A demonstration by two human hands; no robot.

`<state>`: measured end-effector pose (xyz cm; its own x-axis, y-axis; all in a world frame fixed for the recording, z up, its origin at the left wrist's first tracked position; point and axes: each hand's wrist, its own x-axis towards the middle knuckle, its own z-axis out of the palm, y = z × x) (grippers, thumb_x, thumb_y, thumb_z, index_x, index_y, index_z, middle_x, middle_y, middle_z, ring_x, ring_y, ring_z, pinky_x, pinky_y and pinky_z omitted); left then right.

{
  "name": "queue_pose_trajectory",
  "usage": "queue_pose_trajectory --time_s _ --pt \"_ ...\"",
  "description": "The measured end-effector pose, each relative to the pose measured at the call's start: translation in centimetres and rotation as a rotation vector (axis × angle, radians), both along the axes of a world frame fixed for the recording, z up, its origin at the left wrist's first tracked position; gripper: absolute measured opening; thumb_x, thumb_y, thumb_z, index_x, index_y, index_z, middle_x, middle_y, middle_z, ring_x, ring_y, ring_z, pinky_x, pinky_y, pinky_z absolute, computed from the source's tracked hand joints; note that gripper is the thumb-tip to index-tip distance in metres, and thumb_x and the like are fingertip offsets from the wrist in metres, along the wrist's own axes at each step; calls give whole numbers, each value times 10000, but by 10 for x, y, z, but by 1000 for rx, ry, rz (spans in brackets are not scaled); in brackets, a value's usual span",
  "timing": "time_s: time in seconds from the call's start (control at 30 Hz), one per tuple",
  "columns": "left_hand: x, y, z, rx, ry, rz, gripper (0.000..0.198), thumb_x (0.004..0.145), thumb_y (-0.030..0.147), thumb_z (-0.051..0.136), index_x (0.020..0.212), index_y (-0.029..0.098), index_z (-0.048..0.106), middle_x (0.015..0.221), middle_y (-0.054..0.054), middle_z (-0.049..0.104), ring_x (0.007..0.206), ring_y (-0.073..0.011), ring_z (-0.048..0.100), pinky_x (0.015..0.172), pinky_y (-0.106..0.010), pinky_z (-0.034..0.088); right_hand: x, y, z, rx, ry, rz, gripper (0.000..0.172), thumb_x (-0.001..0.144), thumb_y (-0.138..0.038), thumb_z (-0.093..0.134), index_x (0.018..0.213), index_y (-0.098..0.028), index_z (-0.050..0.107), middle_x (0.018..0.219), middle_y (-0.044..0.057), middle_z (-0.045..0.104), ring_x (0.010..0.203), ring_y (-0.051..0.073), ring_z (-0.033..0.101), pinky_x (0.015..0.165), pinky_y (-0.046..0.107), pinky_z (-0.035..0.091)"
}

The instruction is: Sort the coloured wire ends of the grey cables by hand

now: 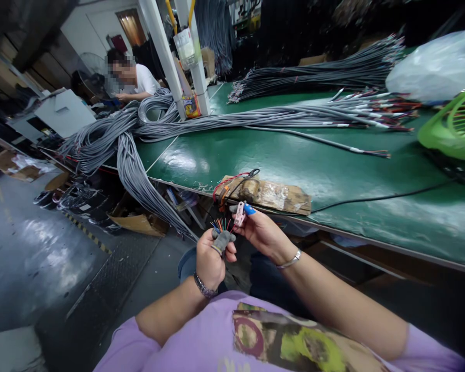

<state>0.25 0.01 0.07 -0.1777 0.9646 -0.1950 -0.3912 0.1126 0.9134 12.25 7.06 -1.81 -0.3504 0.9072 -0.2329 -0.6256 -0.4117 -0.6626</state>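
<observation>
My left hand (214, 253), with grey fabric covers on its fingertips, is closed on a bunch of thin coloured wires (221, 225). Their ends fan out upward, green, orange, red and white among them. My right hand (261, 230) pinches a small pale pink tool (239, 215), whose exact kind I cannot make out. Blue tape wraps the right thumb. The tool is just right of the wire ends; whether it touches a wire is too small to tell. Right behind the hands, a worn wooden block (277, 196) with red and black leads lies at the bench edge.
Long grey cables (225, 121) cross the green bench (201, 160) and hang over its left edge. Darker cables (313, 77) lie behind. At the right are a green fan (455, 124) and a plastic bag (437, 64). A person (143, 80) sits at the far left.
</observation>
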Motion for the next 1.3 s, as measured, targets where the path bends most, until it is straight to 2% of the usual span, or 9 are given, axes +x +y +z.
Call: queue_pose_trajectory --time_s 0.07,0.23,0.3,0.43,0.63,0.8,0.97,1.13,1.3 --pt "1 1 2 -5 -6 3 281 689 396 701 700 142 581 509 20 587 357 -53 470 352 -155 338 -1 -1 -1 34 -39 -45 295 708 -472 714 796 -193 670 665 0 621 582 110 525 603 258 465" --pt "4 3 2 -9 3 -2 287 700 402 692 709 138 580 512 20 589 353 -53 477 349 -155 329 -2 -6 -6 239 -281 -264 417 760 -597 599 650 -196 637 619 12 595 569 115 476 575 253 416" --pt "5 4 0 -9 8 -2 285 703 400 689 711 139 577 513 21 589 353 -53 479 351 -154 327 -3 -6 -6 220 -255 -210 444 745 -632 586 676 -199 650 630 17 602 578 124 491 577 259 427" --pt "8 6 -3 -16 17 0 293 695 409 691 706 147 560 514 24 589 351 -55 477 352 -157 325 -7 -2 -3 47 -34 -42 443 710 -626 632 760 -187 669 689 33 638 606 139 542 594 278 465" --pt "8 7 -7 -37 39 3 303 688 422 688 710 147 563 515 23 587 352 -54 474 355 -160 324 -13 1 -1 -9 59 -132 343 692 -534 708 713 -195 662 673 7 628 580 121 519 564 250 454" --pt "5 4 -8 -30 40 -7 304 679 418 697 697 152 551 517 21 590 352 -55 471 357 -162 324 -11 -3 -2 -35 39 -62 414 719 -612 631 733 -199 647 711 30 641 595 139 538 589 277 461" --pt "2 1 -9 -8 33 -14 262 699 377 686 700 151 554 522 21 594 356 -57 475 356 -161 323 0 -18 -9 106 -23 46 479 675 -649 644 770 -180 651 717 25 609 605 125 514 611 275 447" --pt "-1 -4 -15 7 87 -37 290 711 409 687 699 149 559 522 20 592 372 -58 483 376 -163 343 9 -34 -4 292 -294 32 269 660 -404 772 725 -172 653 676 3 591 604 112 480 601 255 403" --pt "-2 -8 -20 -2 164 -226 348 699 474 694 704 147 576 503 17 582 384 -79 505 403 -190 404 13 -35 6 383 -374 96 229 690 -378 744 739 -167 667 689 8 620 628 124 508 631 271 414"
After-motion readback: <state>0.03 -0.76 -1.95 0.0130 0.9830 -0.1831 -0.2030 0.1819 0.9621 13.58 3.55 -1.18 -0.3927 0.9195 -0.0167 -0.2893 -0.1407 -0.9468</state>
